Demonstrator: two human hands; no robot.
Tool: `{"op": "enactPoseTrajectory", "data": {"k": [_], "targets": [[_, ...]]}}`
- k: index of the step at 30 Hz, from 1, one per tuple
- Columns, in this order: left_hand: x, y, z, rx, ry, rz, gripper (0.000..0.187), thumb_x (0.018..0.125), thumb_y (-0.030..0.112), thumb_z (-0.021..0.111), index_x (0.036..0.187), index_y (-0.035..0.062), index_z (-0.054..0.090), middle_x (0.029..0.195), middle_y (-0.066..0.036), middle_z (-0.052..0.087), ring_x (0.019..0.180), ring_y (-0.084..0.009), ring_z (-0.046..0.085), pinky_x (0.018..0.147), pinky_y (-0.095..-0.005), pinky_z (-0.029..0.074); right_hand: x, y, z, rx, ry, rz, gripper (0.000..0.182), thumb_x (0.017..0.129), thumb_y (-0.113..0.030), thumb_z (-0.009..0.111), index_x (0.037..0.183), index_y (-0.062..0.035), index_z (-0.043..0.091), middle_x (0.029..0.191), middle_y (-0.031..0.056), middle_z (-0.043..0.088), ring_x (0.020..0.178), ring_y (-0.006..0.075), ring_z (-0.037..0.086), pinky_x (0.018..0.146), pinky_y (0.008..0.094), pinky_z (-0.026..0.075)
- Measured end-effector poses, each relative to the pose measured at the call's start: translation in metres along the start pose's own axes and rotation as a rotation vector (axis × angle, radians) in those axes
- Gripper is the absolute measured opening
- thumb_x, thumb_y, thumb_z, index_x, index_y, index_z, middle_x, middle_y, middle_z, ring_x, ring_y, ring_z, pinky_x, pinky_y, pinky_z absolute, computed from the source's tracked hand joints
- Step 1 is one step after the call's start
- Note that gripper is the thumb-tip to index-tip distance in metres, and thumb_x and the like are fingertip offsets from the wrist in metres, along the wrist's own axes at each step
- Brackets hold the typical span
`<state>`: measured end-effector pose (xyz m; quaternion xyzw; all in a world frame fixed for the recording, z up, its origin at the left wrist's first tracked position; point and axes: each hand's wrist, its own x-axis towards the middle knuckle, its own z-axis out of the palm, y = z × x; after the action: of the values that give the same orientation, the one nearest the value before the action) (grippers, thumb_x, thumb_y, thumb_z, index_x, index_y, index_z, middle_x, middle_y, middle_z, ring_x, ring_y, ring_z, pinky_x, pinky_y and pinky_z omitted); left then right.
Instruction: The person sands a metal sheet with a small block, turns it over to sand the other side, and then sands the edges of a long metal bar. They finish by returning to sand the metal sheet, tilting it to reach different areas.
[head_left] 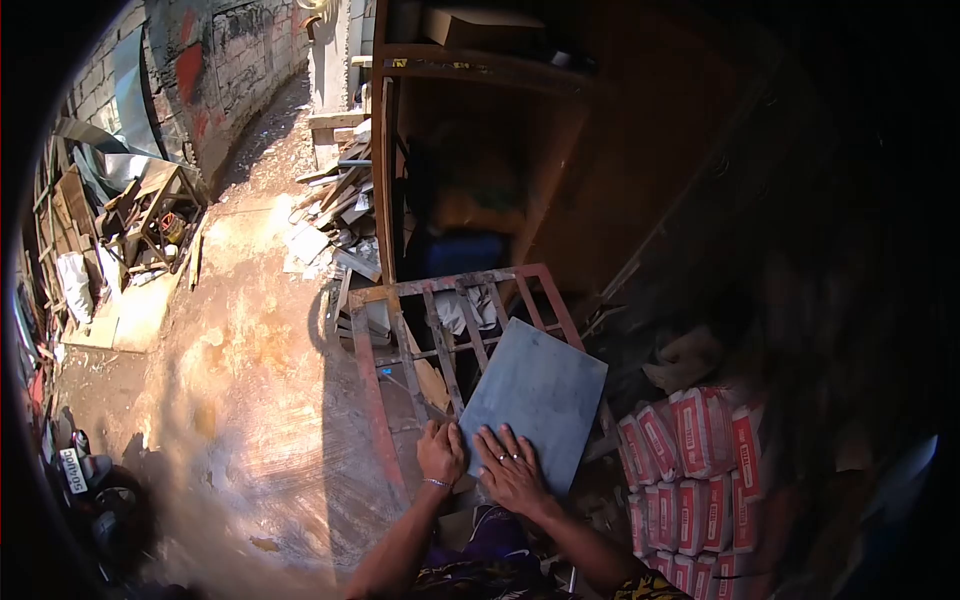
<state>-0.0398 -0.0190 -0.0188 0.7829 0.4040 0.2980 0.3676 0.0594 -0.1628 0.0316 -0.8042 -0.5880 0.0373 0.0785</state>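
Observation:
A grey square tile [540, 390] lies tilted on a rusty reddish metal frame [372, 385] with several bars. My left hand [440, 452] grips the tile's near left corner at the frame's edge, fingers curled. My right hand [512, 468], with rings on its fingers, rests flat on the tile's near edge, fingers spread. Both forearms reach up from the bottom of the view.
Stacked red-and-white bags [690, 470] sit to the right. A dark wooden cabinet [480, 150] stands behind the frame, beside a pile of wood scraps [335, 215]. Bare dirt ground [250, 380] spreads left, with a wooden stool [160, 205], a brick wall and a motorbike [95, 490].

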Motion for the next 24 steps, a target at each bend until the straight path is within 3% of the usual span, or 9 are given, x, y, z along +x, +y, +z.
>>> {"op": "enactPoseTrajectory", "data": {"k": [2, 4, 8, 11, 14, 16, 19, 21, 24], "targets": [[-0.002, -0.001, -0.001, -0.008, -0.002, -0.005, 0.023, 0.104, 0.021, 0.057, 0.099, 0.0068, 0.075, 0.100, -0.015, 0.065, 0.090, -0.0383, 0.065, 0.074, -0.0510, 0.047, -0.002, 0.012, -0.005, -0.056, -0.081, -0.042, 0.068, 0.107, -0.040, 0.049, 0.167, -0.0164, 0.030, 0.176, 0.0055, 0.025, 0.161, 0.0338, 0.023, 0.125, 0.0611, 0.015], [0.000, -0.001, 0.001, -0.043, 0.008, 0.007, 0.022, 0.103, 0.019, 0.058, 0.100, 0.0068, 0.075, 0.101, -0.014, 0.065, 0.090, -0.0377, 0.065, 0.075, -0.0503, 0.046, 0.045, 0.043, -0.003, -0.002, -0.039, 0.049, 0.069, 0.108, -0.043, 0.047, 0.168, -0.0156, 0.028, 0.177, 0.0056, 0.021, 0.162, 0.0323, 0.021, 0.124, 0.0651, 0.014], [0.001, 0.001, 0.001, -0.106, 0.020, 0.004, 0.021, 0.103, 0.018, 0.059, 0.104, 0.0065, 0.076, 0.103, -0.013, 0.067, 0.092, -0.0367, 0.065, 0.077, -0.0496, 0.046, 0.170, 0.096, 0.001, 0.002, 0.065, 0.364, 0.068, 0.110, -0.044, 0.042, 0.169, -0.0127, 0.024, 0.177, 0.0091, 0.020, 0.163, 0.0351, 0.014, 0.124, 0.0626, 0.013], [-0.001, 0.001, -0.001, -0.085, 0.015, 0.007, 0.021, 0.103, 0.017, 0.059, 0.105, 0.0064, 0.077, 0.103, -0.012, 0.067, 0.092, -0.0355, 0.065, 0.078, -0.0473, 0.046, 0.185, 0.087, 0.004, 0.031, 0.094, 0.402, 0.069, 0.111, -0.045, 0.040, 0.168, -0.0114, 0.024, 0.177, 0.0091, 0.018, 0.163, 0.0356, 0.011, 0.125, 0.0603, 0.014], [-0.001, 0.001, -0.004, -0.113, -0.016, -0.035, 0.021, 0.103, 0.016, 0.058, 0.105, 0.0063, 0.077, 0.103, -0.012, 0.068, 0.093, -0.0347, 0.065, 0.079, -0.0448, 0.047, 0.121, 0.041, 0.009, 0.070, 0.050, 0.228, 0.071, 0.109, -0.043, 0.045, 0.169, -0.0114, 0.022, 0.178, 0.0080, 0.016, 0.164, 0.0349, 0.010, 0.127, 0.0572, 0.012], [-0.001, 0.004, -0.002, -0.113, -0.011, -0.054, 0.022, 0.103, 0.015, 0.058, 0.105, 0.0059, 0.077, 0.103, -0.012, 0.068, 0.092, -0.0346, 0.065, 0.080, -0.0435, 0.047, 0.061, 0.005, 0.017, 0.017, 0.043, 0.039, 0.072, 0.105, -0.043, 0.051, 0.167, -0.0127, 0.031, 0.176, 0.0078, 0.023, 0.162, 0.0341, 0.020, 0.126, 0.0558, 0.013], [-0.001, 0.001, -0.001, -0.113, 0.003, -0.019, 0.022, 0.103, 0.015, 0.058, 0.104, 0.0059, 0.077, 0.102, -0.012, 0.068, 0.092, -0.0354, 0.065, 0.081, -0.0437, 0.047, 0.032, 0.015, 0.002, 0.020, -0.071, -0.138, 0.071, 0.104, -0.041, 0.052, 0.166, -0.0131, 0.033, 0.176, 0.0075, 0.026, 0.161, 0.0332, 0.023, 0.124, 0.0606, 0.013], [-0.002, 0.002, -0.001, -0.116, 0.015, -0.019, 0.023, 0.104, 0.015, 0.057, 0.105, 0.0062, 0.078, 0.101, -0.012, 0.067, 0.092, -0.0353, 0.065, 0.080, -0.0439, 0.047, 0.074, 0.051, -0.009, 0.048, -0.075, -0.006, 0.069, 0.106, -0.041, 0.050, 0.167, -0.0143, 0.031, 0.176, 0.0072, 0.026, 0.162, 0.0330, 0.022, 0.124, 0.0631, 0.012], [-0.001, 0.003, 0.000, -0.080, 0.000, -0.029, 0.024, 0.104, 0.016, 0.057, 0.107, 0.0065, 0.078, 0.100, -0.012, 0.067, 0.091, -0.0351, 0.065, 0.080, -0.0444, 0.047, 0.165, 0.120, 0.004, 0.009, 0.116, 0.260, 0.067, 0.109, -0.041, 0.046, 0.167, -0.0121, 0.030, 0.176, 0.0070, 0.024, 0.162, 0.0330, 0.018, 0.124, 0.0620, 0.015]]}}
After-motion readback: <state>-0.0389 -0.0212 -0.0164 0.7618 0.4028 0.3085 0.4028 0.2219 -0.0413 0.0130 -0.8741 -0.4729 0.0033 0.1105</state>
